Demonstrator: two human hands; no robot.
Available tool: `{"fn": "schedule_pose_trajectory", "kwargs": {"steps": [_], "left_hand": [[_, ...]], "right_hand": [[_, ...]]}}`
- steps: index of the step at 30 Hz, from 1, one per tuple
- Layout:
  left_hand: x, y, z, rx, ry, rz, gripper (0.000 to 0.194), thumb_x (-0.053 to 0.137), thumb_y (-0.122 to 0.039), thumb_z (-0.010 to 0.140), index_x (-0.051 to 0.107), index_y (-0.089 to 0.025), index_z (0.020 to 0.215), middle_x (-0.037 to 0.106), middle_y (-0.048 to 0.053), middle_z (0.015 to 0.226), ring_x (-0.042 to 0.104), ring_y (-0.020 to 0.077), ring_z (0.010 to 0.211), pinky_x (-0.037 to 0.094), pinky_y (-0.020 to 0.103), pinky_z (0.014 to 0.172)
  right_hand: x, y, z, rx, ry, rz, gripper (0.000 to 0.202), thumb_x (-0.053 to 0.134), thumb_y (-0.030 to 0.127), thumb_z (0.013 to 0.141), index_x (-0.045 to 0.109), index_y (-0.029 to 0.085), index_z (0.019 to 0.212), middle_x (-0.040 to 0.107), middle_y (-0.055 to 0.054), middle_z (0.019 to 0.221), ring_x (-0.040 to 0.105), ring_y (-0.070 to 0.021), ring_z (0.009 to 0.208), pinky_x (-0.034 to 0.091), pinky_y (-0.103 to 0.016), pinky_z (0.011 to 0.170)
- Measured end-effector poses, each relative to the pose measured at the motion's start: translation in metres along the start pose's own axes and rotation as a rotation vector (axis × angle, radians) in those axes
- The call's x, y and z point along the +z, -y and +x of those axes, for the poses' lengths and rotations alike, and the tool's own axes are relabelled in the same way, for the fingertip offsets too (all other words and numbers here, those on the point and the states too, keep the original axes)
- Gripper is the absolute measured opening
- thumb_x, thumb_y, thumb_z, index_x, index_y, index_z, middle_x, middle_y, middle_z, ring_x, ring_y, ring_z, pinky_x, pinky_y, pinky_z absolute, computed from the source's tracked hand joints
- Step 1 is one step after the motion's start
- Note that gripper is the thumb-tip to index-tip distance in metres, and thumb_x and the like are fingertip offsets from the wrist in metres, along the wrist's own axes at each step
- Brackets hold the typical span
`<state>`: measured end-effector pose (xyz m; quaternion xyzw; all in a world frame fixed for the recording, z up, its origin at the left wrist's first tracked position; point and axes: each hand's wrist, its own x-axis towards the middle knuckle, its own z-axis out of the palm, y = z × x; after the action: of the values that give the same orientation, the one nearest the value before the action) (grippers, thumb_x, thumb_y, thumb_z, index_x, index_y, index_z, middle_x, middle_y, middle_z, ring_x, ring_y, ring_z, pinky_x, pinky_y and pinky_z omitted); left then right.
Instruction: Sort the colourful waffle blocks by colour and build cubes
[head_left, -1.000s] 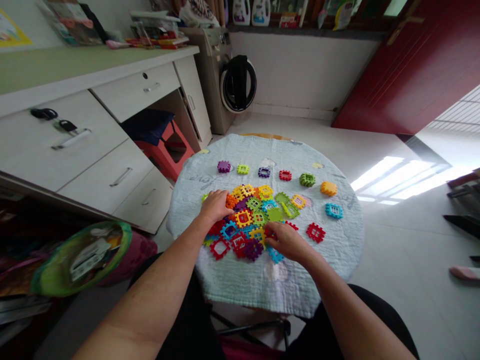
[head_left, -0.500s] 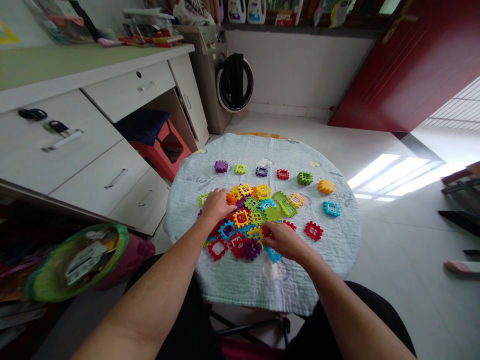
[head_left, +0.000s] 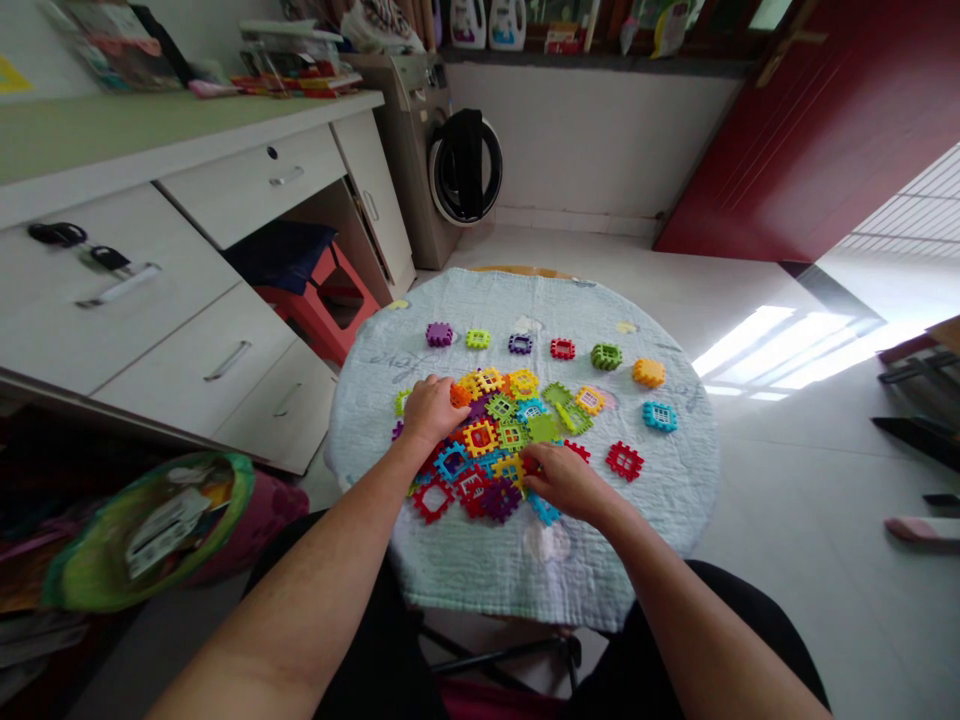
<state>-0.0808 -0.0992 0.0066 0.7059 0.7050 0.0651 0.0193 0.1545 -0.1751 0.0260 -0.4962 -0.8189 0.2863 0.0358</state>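
Colourful square plastic pieces lie in a heap on a cloth-covered round table [head_left: 472, 580]. At the heap's left side, my left hand [head_left: 430, 412] has its thumb and fingers around an orange piece [head_left: 459, 395]. My right hand [head_left: 559, 475] is at the lower right of the heap, fingers curled over a red piece [head_left: 531, 464] that is mostly hidden. Between the hands are a yellow frame [head_left: 481, 437] and a green window piece [head_left: 513, 435]. A purple piece [head_left: 501, 499] lies at the near edge.
An arc of separate pieces runs along the far and right side, from a purple stack [head_left: 439, 334] to a blue stack [head_left: 660, 416] and a red piece [head_left: 625, 460]. Drawers [head_left: 202, 340], a red stool [head_left: 330, 300] and a lined bin [head_left: 247, 510] stand at the left.
The whole view has shifted slightly. Both hands stay at the same places on the heap, and no piece has visibly moved.
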Motion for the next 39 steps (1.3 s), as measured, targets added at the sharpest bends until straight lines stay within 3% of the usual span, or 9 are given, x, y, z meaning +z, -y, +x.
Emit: {"fn": "schedule_pose_trajectory", "kwargs": {"steps": [17,23,31,35,39], "left_hand": [[0.004,0.002,0.008,-0.011,0.044,-0.111,0.048,0.065,-0.045,0.073,0.061,-0.019,0.113,0.067,0.009,0.109,0.062,0.0239,0.101,0.045,0.031,0.09],[0.003,0.001,0.007,-0.032,0.077,-0.111,0.049,0.064,-0.045,0.074,0.059,-0.02,0.116,0.069,0.008,0.109,0.063,0.024,0.099,0.047,0.031,0.083],[0.003,-0.001,0.007,-0.065,0.035,-0.104,0.059,0.063,-0.042,0.072,0.053,-0.02,0.125,0.069,0.009,0.109,0.064,0.0257,0.098,0.047,0.031,0.079],[-0.005,0.022,0.021,-0.099,-0.034,-0.11,0.06,0.062,-0.042,0.072,0.051,-0.02,0.127,0.069,0.009,0.112,0.064,0.0249,0.1,0.047,0.03,0.081],[-0.008,0.072,0.052,-0.117,-0.035,-0.055,0.057,0.061,-0.035,0.071,0.054,-0.015,0.123,0.066,0.012,0.117,0.062,0.0259,0.104,0.046,0.03,0.086]], "right_hand": [[-0.005,0.006,-0.001,0.014,0.044,-0.028,0.008,0.055,0.019,0.083,0.059,0.017,0.089,0.064,-0.006,0.09,0.055,-0.0145,0.078,0.033,-0.024,0.067],[-0.005,0.006,-0.001,0.012,0.047,-0.027,0.008,0.056,0.02,0.083,0.059,0.016,0.09,0.063,-0.006,0.09,0.055,-0.014,0.077,0.033,-0.023,0.067],[-0.003,0.004,-0.001,0.017,0.044,0.01,0.011,0.056,0.019,0.082,0.06,0.016,0.092,0.063,-0.006,0.092,0.055,-0.0146,0.08,0.034,-0.023,0.07],[-0.001,0.001,0.0,0.015,0.038,0.047,0.014,0.056,0.018,0.08,0.06,0.016,0.093,0.063,-0.006,0.094,0.056,-0.0153,0.084,0.035,-0.023,0.072],[0.0,0.001,0.001,0.027,0.042,0.036,0.014,0.055,0.018,0.08,0.059,0.017,0.093,0.062,-0.006,0.092,0.056,-0.0155,0.083,0.035,-0.024,0.071]]}}
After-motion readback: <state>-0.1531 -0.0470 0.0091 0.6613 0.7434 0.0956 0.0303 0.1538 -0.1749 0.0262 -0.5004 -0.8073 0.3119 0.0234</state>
